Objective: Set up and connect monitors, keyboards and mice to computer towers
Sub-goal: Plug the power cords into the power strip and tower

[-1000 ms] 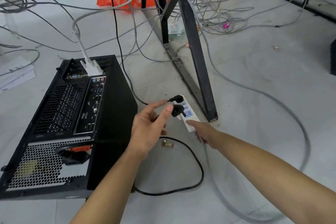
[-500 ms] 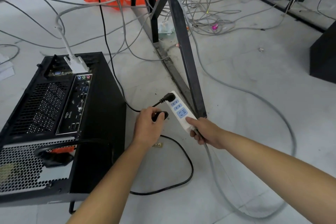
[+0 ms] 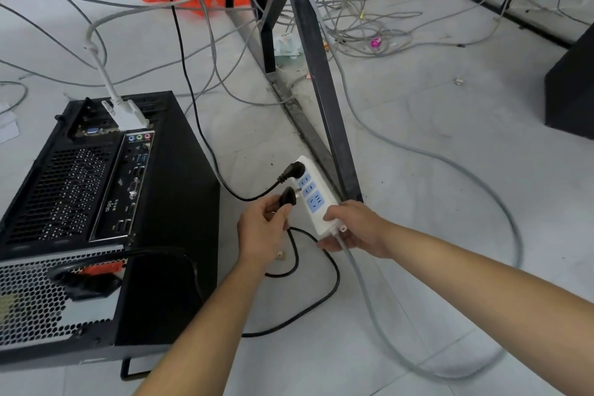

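White power strip (image 3: 316, 199) by the black desk leg (image 3: 323, 90); my right hand (image 3: 356, 228) grips its near end, fingers curled round it. My left hand (image 3: 262, 235) pinches a black plug (image 3: 288, 196), prongs just beside the strip's blue sockets, not inserted. A second plug (image 3: 295, 169) sits in the far socket. Computer tower (image 3: 96, 219) lies on its side, left of my hands.
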`<state>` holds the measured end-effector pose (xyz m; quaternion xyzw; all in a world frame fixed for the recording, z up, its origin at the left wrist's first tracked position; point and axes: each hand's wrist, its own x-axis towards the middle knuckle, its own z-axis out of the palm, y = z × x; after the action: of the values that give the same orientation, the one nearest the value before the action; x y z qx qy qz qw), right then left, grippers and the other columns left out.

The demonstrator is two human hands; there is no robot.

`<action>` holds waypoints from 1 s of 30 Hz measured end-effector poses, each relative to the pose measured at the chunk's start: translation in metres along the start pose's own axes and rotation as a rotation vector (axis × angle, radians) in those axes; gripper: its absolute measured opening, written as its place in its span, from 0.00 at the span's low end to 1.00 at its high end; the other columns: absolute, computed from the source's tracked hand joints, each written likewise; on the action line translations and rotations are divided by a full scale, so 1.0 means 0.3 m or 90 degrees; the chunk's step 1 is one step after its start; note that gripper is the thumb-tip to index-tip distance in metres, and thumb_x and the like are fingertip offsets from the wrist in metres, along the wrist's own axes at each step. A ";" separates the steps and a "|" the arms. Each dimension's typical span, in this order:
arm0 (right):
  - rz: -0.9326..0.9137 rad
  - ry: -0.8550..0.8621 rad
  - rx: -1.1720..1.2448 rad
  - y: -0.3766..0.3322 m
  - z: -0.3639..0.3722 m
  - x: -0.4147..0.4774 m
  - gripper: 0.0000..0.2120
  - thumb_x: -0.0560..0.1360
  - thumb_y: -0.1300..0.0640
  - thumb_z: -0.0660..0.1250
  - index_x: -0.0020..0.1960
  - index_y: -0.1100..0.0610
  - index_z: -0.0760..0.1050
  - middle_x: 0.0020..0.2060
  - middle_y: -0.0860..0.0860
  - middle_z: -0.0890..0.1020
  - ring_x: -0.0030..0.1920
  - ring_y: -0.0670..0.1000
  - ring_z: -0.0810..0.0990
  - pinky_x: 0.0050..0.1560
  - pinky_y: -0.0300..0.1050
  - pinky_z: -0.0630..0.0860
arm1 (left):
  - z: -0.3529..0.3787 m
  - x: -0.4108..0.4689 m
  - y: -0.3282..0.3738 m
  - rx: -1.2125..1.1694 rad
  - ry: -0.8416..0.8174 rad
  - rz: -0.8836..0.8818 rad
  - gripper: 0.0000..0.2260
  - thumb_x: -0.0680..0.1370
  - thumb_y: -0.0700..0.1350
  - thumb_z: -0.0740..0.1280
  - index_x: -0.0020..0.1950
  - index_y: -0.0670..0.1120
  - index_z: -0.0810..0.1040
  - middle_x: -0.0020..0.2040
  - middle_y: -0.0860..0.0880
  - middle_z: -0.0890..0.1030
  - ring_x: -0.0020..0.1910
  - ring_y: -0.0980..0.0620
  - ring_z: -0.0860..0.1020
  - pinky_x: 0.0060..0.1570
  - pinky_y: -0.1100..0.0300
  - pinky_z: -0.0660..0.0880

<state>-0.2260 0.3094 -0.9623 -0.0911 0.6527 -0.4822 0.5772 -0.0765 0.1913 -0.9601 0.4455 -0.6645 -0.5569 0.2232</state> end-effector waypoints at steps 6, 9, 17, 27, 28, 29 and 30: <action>0.042 -0.049 0.011 -0.014 0.016 -0.027 0.23 0.76 0.55 0.56 0.71 0.53 0.68 0.47 0.58 0.81 0.27 0.46 0.68 0.24 0.34 0.61 | 0.008 -0.006 -0.004 -0.039 -0.049 0.009 0.07 0.79 0.39 0.70 0.55 0.48 0.80 0.45 0.50 0.84 0.42 0.53 0.83 0.44 0.63 0.80; 0.030 -0.021 -0.012 -0.016 0.021 -0.035 0.25 0.80 0.34 0.53 0.66 0.48 0.75 0.42 0.56 0.80 0.26 0.46 0.64 0.23 0.34 0.56 | 0.010 -0.003 -0.011 -0.012 -0.090 0.012 0.05 0.79 0.41 0.69 0.55 0.46 0.82 0.44 0.49 0.85 0.43 0.52 0.84 0.48 0.58 0.82; -0.039 0.075 -0.083 -0.029 0.044 -0.049 0.36 0.76 0.25 0.49 0.51 0.52 0.81 0.32 0.52 0.78 0.26 0.48 0.67 0.22 0.36 0.59 | 0.010 -0.012 -0.034 0.107 -0.107 0.133 0.10 0.78 0.42 0.70 0.60 0.50 0.81 0.48 0.55 0.84 0.48 0.62 0.81 0.50 0.69 0.77; -0.096 0.092 -0.150 -0.048 0.062 -0.072 0.27 0.79 0.30 0.49 0.48 0.48 0.78 0.30 0.51 0.75 0.26 0.49 0.69 0.26 0.38 0.63 | 0.017 -0.030 -0.037 0.037 -0.052 0.150 0.08 0.77 0.41 0.72 0.56 0.50 0.83 0.49 0.54 0.84 0.51 0.59 0.81 0.48 0.61 0.79; -0.107 0.085 -0.154 -0.049 0.064 -0.073 0.28 0.80 0.31 0.49 0.49 0.50 0.78 0.29 0.51 0.76 0.25 0.50 0.69 0.27 0.40 0.64 | 0.017 -0.029 -0.038 0.029 -0.046 0.152 0.09 0.77 0.41 0.73 0.56 0.49 0.83 0.49 0.54 0.84 0.50 0.59 0.82 0.48 0.61 0.79; -0.114 0.077 -0.155 -0.050 0.065 -0.074 0.28 0.80 0.31 0.49 0.49 0.51 0.78 0.29 0.51 0.76 0.25 0.50 0.70 0.27 0.41 0.66 | 0.014 -0.028 -0.040 0.027 -0.042 0.163 0.09 0.76 0.40 0.73 0.56 0.48 0.84 0.48 0.53 0.84 0.48 0.58 0.82 0.47 0.62 0.79; -0.117 0.071 -0.156 -0.052 0.066 -0.074 0.28 0.80 0.32 0.49 0.50 0.51 0.78 0.28 0.51 0.76 0.25 0.50 0.70 0.27 0.41 0.69 | 0.012 -0.030 -0.040 0.033 -0.040 0.179 0.09 0.76 0.39 0.74 0.55 0.47 0.84 0.48 0.52 0.84 0.47 0.57 0.82 0.46 0.63 0.79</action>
<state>-0.2090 0.3060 -0.9335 -0.1931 0.7266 -0.4540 0.4782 -0.0707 0.2008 -0.9705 0.3360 -0.7411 -0.5167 0.2663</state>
